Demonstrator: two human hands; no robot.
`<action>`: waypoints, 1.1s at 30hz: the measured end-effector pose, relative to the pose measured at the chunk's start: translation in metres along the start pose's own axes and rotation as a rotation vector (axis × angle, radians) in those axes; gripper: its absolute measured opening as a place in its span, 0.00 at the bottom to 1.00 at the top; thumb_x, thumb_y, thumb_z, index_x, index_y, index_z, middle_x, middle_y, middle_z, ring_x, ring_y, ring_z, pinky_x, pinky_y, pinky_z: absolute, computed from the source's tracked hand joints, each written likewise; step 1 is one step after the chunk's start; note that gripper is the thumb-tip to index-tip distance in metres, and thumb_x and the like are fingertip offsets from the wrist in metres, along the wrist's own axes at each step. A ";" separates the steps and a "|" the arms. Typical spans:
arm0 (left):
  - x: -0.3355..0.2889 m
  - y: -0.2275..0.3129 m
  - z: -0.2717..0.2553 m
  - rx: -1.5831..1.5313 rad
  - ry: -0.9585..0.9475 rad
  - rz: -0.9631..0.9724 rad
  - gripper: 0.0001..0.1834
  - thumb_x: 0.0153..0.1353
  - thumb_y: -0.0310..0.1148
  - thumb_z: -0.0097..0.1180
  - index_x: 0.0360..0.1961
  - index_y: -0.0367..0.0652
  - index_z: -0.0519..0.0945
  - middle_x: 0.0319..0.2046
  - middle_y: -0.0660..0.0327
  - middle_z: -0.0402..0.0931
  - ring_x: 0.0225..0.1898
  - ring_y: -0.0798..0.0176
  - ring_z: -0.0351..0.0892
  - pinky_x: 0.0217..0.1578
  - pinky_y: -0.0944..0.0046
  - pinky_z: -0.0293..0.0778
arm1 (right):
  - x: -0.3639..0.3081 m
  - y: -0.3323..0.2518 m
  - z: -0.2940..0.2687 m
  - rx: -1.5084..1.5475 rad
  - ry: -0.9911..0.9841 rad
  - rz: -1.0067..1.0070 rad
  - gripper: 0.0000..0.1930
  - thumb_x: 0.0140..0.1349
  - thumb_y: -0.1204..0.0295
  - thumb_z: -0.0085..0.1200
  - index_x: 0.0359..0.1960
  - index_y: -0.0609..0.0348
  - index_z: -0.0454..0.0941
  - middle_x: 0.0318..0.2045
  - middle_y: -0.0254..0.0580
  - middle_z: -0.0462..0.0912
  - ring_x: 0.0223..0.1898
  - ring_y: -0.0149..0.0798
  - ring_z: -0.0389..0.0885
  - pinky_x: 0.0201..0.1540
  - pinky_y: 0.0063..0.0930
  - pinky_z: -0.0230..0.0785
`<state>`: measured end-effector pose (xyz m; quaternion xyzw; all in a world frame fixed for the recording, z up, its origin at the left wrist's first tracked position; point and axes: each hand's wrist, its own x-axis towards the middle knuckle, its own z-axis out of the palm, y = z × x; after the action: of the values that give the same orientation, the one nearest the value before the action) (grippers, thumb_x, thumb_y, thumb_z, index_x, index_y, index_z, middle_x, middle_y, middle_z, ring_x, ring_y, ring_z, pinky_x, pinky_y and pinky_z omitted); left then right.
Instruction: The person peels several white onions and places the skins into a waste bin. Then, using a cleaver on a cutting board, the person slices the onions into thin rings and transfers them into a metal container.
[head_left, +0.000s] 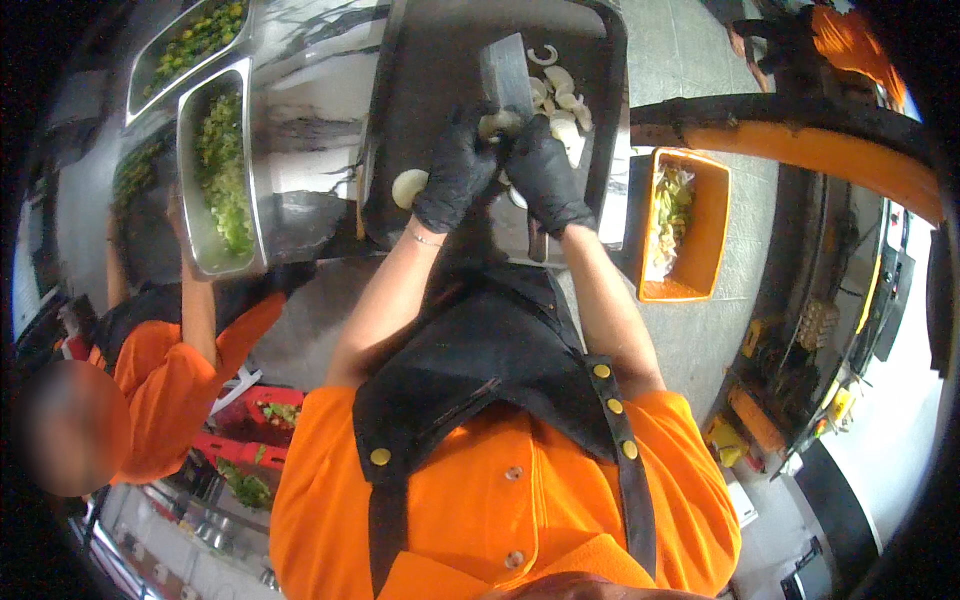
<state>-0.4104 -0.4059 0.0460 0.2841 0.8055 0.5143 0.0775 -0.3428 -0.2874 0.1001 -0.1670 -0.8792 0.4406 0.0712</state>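
Note:
My left hand [450, 178], in a black glove, and my right hand [548, 178], gloved the same, meet over a large dark tray [420, 80]. Their curled fingers close around a pale piece of onion [500, 124]. A cleaver [507, 72] lies on the tray, its broad blade pointing away from me. It passes beneath my right hand, and what seems to be its handle [538, 244] shows near the tray's front edge. Cut white onion pieces [563, 105] are scattered right of the blade. A round pale onion [409, 188] rests beside my left wrist.
Left of the tray stand two metal pans, one with chopped greens [222, 165], another with yellow-green pieces [200, 40]. An orange bin [712, 240] with scraps is at right. A co-worker in orange [165, 390] reaches in at left. Red crates [240, 415] sit behind.

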 end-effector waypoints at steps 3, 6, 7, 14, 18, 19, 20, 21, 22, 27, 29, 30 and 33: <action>-0.002 0.008 -0.004 0.148 0.020 0.112 0.24 0.48 0.26 0.61 0.50 0.39 0.74 0.45 0.46 0.73 0.48 0.43 0.72 0.51 0.54 0.69 | -0.001 0.002 -0.017 -0.079 -0.053 0.037 0.19 0.61 0.62 0.54 0.44 0.67 0.70 0.30 0.63 0.81 0.33 0.59 0.82 0.31 0.48 0.74; -0.008 0.013 -0.010 0.150 0.022 0.056 0.26 0.48 0.28 0.62 0.51 0.38 0.74 0.47 0.45 0.71 0.50 0.43 0.70 0.53 0.55 0.66 | 0.004 0.008 -0.020 -0.222 -0.117 0.158 0.16 0.61 0.67 0.51 0.45 0.65 0.68 0.27 0.65 0.80 0.33 0.63 0.81 0.32 0.51 0.72; -0.012 0.013 -0.015 0.133 -0.010 -0.008 0.27 0.48 0.30 0.63 0.52 0.38 0.74 0.47 0.44 0.70 0.50 0.44 0.69 0.53 0.55 0.65 | 0.004 0.005 -0.021 -0.223 -0.122 0.134 0.15 0.61 0.67 0.49 0.46 0.64 0.68 0.27 0.67 0.79 0.34 0.65 0.80 0.33 0.53 0.71; -0.026 -0.002 -0.029 0.287 -0.190 -0.117 0.25 0.57 0.39 0.59 0.54 0.40 0.72 0.48 0.48 0.73 0.49 0.49 0.73 0.48 0.55 0.70 | -0.005 -0.024 -0.031 -0.271 -0.107 0.107 0.12 0.59 0.71 0.50 0.40 0.65 0.67 0.24 0.65 0.79 0.32 0.65 0.80 0.31 0.54 0.70; -0.022 -0.020 -0.023 0.482 -0.013 -0.051 0.24 0.58 0.42 0.59 0.54 0.45 0.73 0.47 0.52 0.75 0.44 0.53 0.76 0.40 0.55 0.73 | -0.010 -0.026 -0.026 -0.255 -0.124 0.139 0.12 0.58 0.73 0.50 0.40 0.67 0.67 0.25 0.65 0.79 0.33 0.66 0.79 0.33 0.53 0.71; -0.022 -0.018 -0.022 0.385 0.034 -0.095 0.22 0.59 0.42 0.58 0.53 0.46 0.74 0.46 0.53 0.76 0.43 0.53 0.77 0.38 0.55 0.74 | -0.013 -0.024 -0.022 -0.241 -0.130 0.135 0.12 0.58 0.73 0.50 0.40 0.68 0.66 0.25 0.65 0.79 0.33 0.66 0.79 0.33 0.53 0.71; -0.023 -0.016 -0.020 0.183 -0.021 -0.262 0.21 0.59 0.42 0.58 0.52 0.46 0.75 0.45 0.53 0.76 0.42 0.54 0.77 0.37 0.54 0.74 | -0.015 -0.024 -0.019 -0.227 -0.135 0.131 0.12 0.57 0.74 0.50 0.40 0.68 0.66 0.25 0.65 0.79 0.33 0.66 0.79 0.34 0.53 0.71; -0.023 -0.010 -0.022 0.065 -0.055 -0.332 0.20 0.60 0.42 0.57 0.52 0.46 0.75 0.44 0.52 0.76 0.41 0.53 0.77 0.38 0.54 0.74 | -0.017 -0.026 -0.017 -0.248 -0.153 0.131 0.13 0.57 0.74 0.50 0.41 0.69 0.66 0.25 0.66 0.79 0.33 0.66 0.79 0.34 0.53 0.71; -0.023 -0.003 -0.023 -0.049 -0.084 -0.407 0.20 0.61 0.41 0.56 0.52 0.45 0.75 0.44 0.52 0.77 0.41 0.53 0.77 0.39 0.55 0.74 | -0.018 -0.029 -0.015 -0.269 -0.170 0.130 0.13 0.57 0.75 0.50 0.41 0.70 0.65 0.26 0.66 0.79 0.33 0.66 0.79 0.34 0.53 0.71; -0.027 -0.010 -0.025 0.333 -0.020 0.043 0.17 0.65 0.36 0.50 0.52 0.41 0.75 0.41 0.51 0.78 0.42 0.52 0.77 0.46 0.58 0.72 | -0.028 -0.051 -0.017 -0.341 -0.294 0.201 0.15 0.56 0.77 0.48 0.42 0.71 0.61 0.25 0.70 0.78 0.33 0.66 0.79 0.35 0.55 0.71; -0.027 -0.001 -0.026 0.158 -0.007 -0.074 0.17 0.65 0.34 0.51 0.52 0.40 0.75 0.40 0.51 0.79 0.42 0.51 0.78 0.47 0.58 0.72 | -0.033 -0.061 -0.015 -0.350 -0.328 0.309 0.15 0.56 0.78 0.47 0.43 0.72 0.60 0.25 0.71 0.77 0.33 0.67 0.79 0.35 0.56 0.71; -0.025 0.006 -0.027 0.068 -0.009 -0.127 0.17 0.64 0.34 0.51 0.52 0.39 0.76 0.39 0.51 0.79 0.42 0.51 0.78 0.47 0.59 0.72 | -0.036 -0.047 0.001 -0.307 -0.273 0.343 0.15 0.56 0.79 0.44 0.44 0.70 0.58 0.25 0.73 0.77 0.33 0.67 0.79 0.35 0.58 0.70; -0.028 -0.001 -0.023 -0.016 0.055 -0.191 0.15 0.63 0.33 0.52 0.49 0.39 0.77 0.40 0.50 0.78 0.44 0.49 0.77 0.48 0.58 0.71 | -0.008 -0.017 0.016 -0.274 -0.101 0.232 0.14 0.58 0.76 0.45 0.44 0.69 0.60 0.25 0.71 0.77 0.32 0.68 0.79 0.31 0.57 0.70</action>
<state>-0.3971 -0.4393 0.0505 0.1911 0.8265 0.5188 0.1064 -0.3433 -0.3122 0.1039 -0.2529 -0.9083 0.3298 -0.0479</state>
